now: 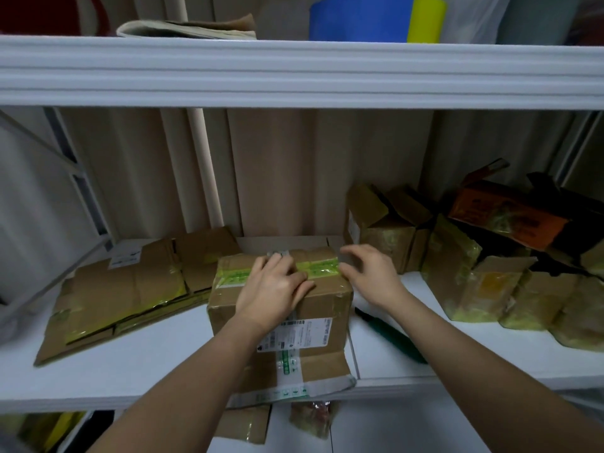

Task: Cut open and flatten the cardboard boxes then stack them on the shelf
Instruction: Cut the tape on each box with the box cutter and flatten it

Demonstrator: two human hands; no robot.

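The left hand [274, 282] lies flat on top of a brown cardboard box [281, 308], with its fingers spread out and pressing on the yellow-green tape [322, 268] that runs across the box top. It is not curled round anything. The right hand [369, 273] is at the right top edge of the same box. Its fingers are bent a little and loose, and the fingertips seem to touch the box edge near the end of the tape (it is hard to tell if they pinch it).

The box stands in the middle of the white shelf [130, 371], not yet flattened. It has a white label [300, 335] on its near side, and a flap [307, 371] sticks out toward the front edge of the shelf.

Just right of the box, a dark green tool [389, 335] lies on the shelf, partly under the right arm. I cannot tell what kind of tool it is.

To the left lies a stack of flattened boxes [130, 289], touching the middle box. To the right, near the wall, many more boxes [474, 276] stand close together, with open flaps and yellow tape. An orange box [503, 217] rests tilted on top of them.

Above is another white shelf [294, 73] with a blue roll [356, 21] and a yellow roll [426, 21].
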